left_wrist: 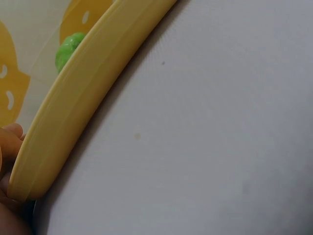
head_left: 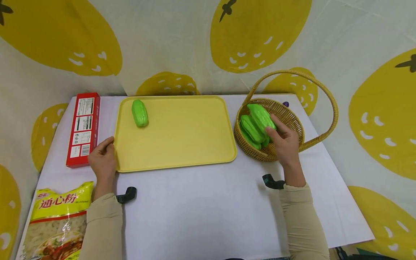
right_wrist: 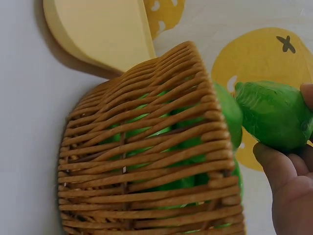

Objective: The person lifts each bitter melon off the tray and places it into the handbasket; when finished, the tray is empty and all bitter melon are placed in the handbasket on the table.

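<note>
My right hand (head_left: 286, 144) pinches a bright green ridged vegetable (head_left: 261, 116) between thumb and fingers, over the wicker basket (head_left: 294, 124). In the right wrist view this held vegetable (right_wrist: 274, 115) is raised just past the basket's rim. More green vegetables (head_left: 249, 130) lie inside the basket, partly hidden by its weave in that view. My left hand (head_left: 104, 159) grips the left edge of the yellow tray (head_left: 182, 141); its fingers are partly hidden behind the rim in the left wrist view. One green ridged vegetable (head_left: 140, 113) lies at the tray's upper left.
A red box (head_left: 83, 130) lies left of the tray. At the front left is a yellow bag of pasta (head_left: 58, 220). The basket's tall handle (head_left: 334, 108) leans out to the right. A small purple thing (head_left: 286, 104) sits behind the basket. Fruit-patterned cloth (head_left: 169, 43) hangs behind the white table.
</note>
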